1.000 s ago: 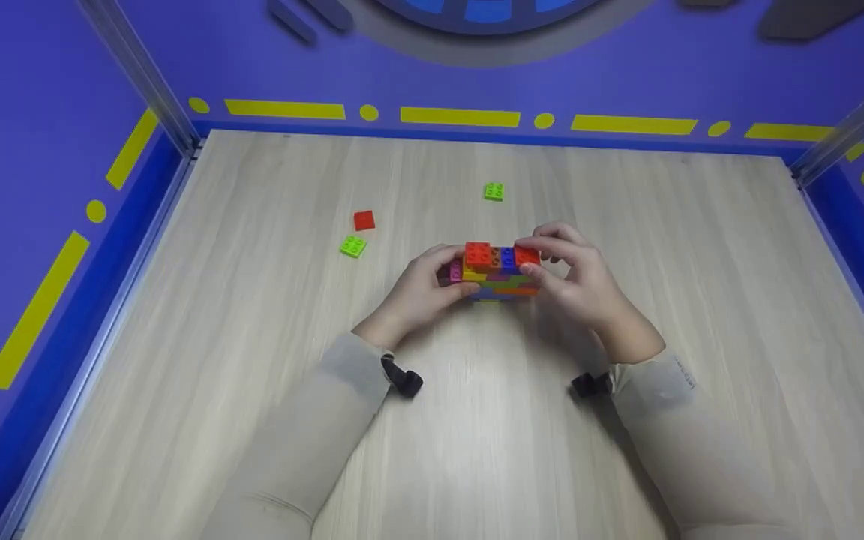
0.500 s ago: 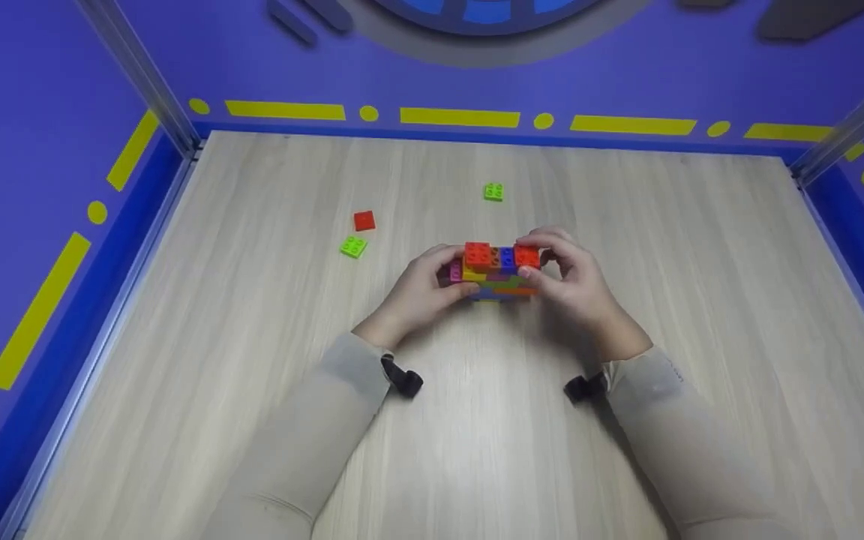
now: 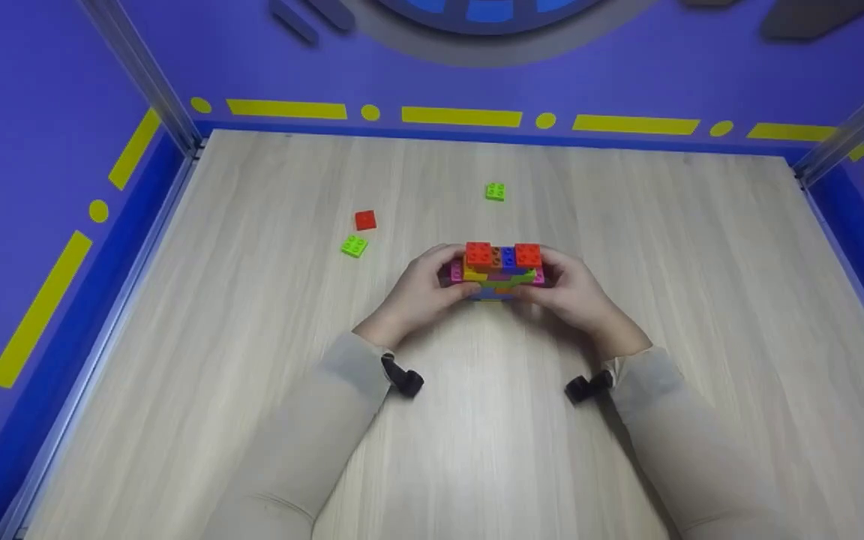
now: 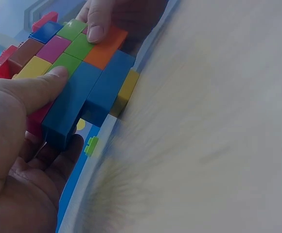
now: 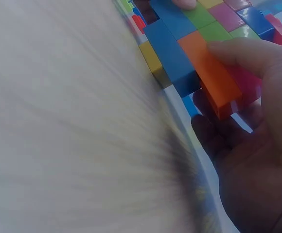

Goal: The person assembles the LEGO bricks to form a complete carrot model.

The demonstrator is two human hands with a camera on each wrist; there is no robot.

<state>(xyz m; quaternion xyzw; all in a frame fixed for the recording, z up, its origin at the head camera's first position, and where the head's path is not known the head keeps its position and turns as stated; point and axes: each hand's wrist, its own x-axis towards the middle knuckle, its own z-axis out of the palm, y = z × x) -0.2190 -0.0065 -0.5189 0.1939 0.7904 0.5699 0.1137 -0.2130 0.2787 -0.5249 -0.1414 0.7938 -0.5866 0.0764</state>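
A multicoloured building-brick model (image 3: 502, 276) stands upright at the middle of the table between both hands. Two red bricks (image 3: 528, 255) top its ends, with brown and blue bricks between them. My left hand (image 3: 423, 289) grips the left end, its thumb across the near face beside a long blue brick (image 4: 73, 102). At the other end my right hand (image 3: 576, 292) holds on, thumb against an orange brick (image 5: 211, 73) and fingers behind. The narrow foot is a yellow brick (image 5: 155, 63), close over the tabletop. Fingers behind the model are partly hidden.
Beyond the hands lie a loose green brick (image 3: 495, 192), and to the left a second green brick (image 3: 354, 246) beside a flat red brick (image 3: 365, 220). Blue panels (image 3: 462, 75) with yellow marks border the wooden table (image 3: 454, 450) at the back and sides.
My right hand has left the red brick on the top right and slid down to grip the model's right end. That red brick now shows fully. My left hand keeps its hold.
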